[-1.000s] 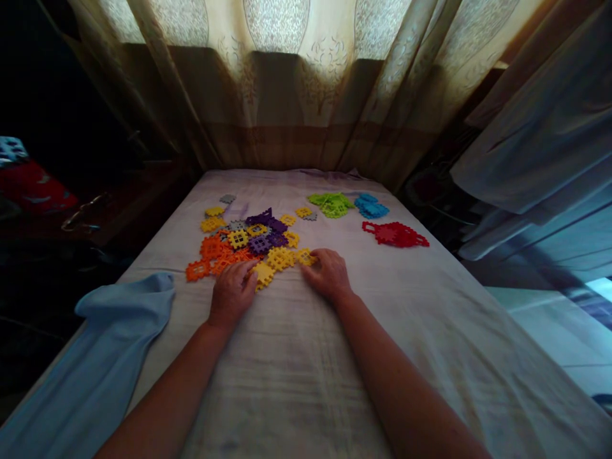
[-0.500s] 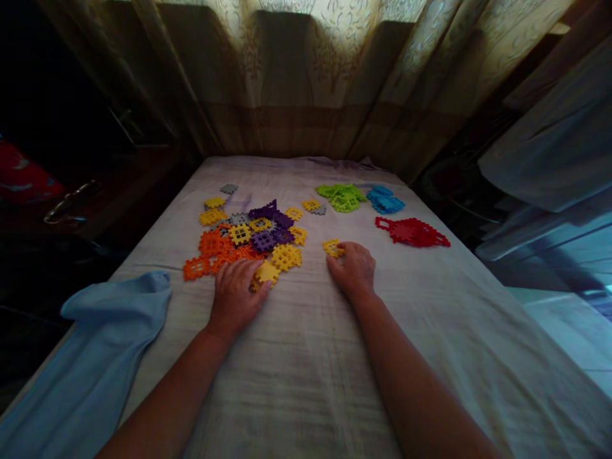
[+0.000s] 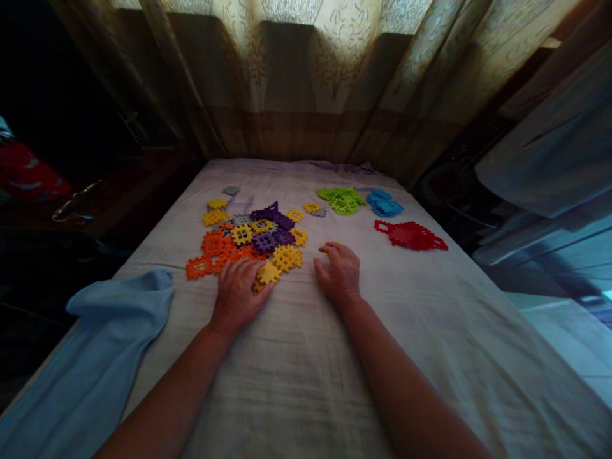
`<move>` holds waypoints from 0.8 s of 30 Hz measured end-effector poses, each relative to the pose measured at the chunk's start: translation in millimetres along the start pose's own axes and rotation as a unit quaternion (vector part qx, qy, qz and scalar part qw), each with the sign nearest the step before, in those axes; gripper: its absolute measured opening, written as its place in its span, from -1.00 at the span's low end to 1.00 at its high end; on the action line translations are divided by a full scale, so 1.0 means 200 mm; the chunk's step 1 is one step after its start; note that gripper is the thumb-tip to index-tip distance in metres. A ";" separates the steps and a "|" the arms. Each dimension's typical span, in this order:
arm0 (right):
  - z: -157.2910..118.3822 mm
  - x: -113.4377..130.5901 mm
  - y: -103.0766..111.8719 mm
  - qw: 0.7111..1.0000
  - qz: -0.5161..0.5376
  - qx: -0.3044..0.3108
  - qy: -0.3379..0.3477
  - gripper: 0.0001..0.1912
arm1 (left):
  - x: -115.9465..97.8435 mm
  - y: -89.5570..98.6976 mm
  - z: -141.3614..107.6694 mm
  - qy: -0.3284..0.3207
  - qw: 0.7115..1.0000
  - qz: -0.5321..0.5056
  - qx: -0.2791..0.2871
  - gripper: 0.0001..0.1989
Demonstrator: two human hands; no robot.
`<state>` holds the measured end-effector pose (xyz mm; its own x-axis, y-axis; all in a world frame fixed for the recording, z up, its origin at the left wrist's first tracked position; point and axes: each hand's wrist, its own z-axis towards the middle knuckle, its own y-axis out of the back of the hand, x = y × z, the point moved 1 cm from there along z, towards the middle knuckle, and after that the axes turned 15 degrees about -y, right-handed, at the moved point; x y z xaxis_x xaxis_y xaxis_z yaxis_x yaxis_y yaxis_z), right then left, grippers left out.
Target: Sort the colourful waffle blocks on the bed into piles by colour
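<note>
My left hand (image 3: 239, 290) curls around yellow interlocking tiles (image 3: 268, 273) at the near side of the pile, fingertips on their far edge and thumb on the near edge. More yellow tiles (image 3: 287, 257) lie just right of it, and orange tiles (image 3: 210, 255) spread beyond its fingers. To the right, my right hand (image 3: 342, 273) rests low over the sheet, thumb and index finger apart. A yellow sliver shows behind its fingertips; most of that tile is hidden. Purple tiles (image 3: 272, 229) and grey tiles (image 3: 240, 219) sit in the middle of the pile.
Green tiles (image 3: 342, 199), blue tiles (image 3: 384, 203) and red tiles (image 3: 411, 235) lie in separate heaps at the right. A light blue cloth (image 3: 115, 319) drapes over the left edge of the sheet-covered surface (image 3: 296, 382). A curtain (image 3: 296, 95) hangs behind.
My right hand has shifted left, its thumb and index finger parting, and its fingers now cover the yellow tile that showed before. My left hand stays on the yellow tiles.
</note>
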<state>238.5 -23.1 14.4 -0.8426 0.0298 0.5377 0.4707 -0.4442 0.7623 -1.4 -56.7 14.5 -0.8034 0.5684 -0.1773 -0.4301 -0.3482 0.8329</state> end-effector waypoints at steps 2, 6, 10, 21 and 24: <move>-0.04 0.08 -0.03 0.999 0.010 0.020 0.041 -0.76 | 0.00 0.00 0.00 0.003 1.000 -0.005 0.000 -0.59; -0.07 0.20 -0.08 0.997 0.007 0.046 0.068 -0.72 | 0.00 0.00 0.00 0.001 1.000 -0.010 0.000 -0.59; -0.07 0.23 -0.10 0.995 -0.004 0.067 0.077 -0.65 | 0.00 0.00 0.00 -0.005 1.000 -0.012 0.005 -0.59; -0.07 0.23 -0.09 0.989 -0.035 0.103 0.101 -0.77 | 0.00 0.00 0.00 -0.002 1.000 -0.014 0.015 -0.59; -0.06 0.23 -0.09 0.987 -0.046 0.110 0.112 -0.81 | 0.00 0.00 0.00 -0.001 1.000 -0.011 0.019 -0.58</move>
<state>187.9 -25.4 21.7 -0.9097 -0.1480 0.3880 0.4137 -0.2427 0.8774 -2.3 -56.5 14.2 -0.7931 0.5768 -0.1957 -0.4320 -0.3062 0.8483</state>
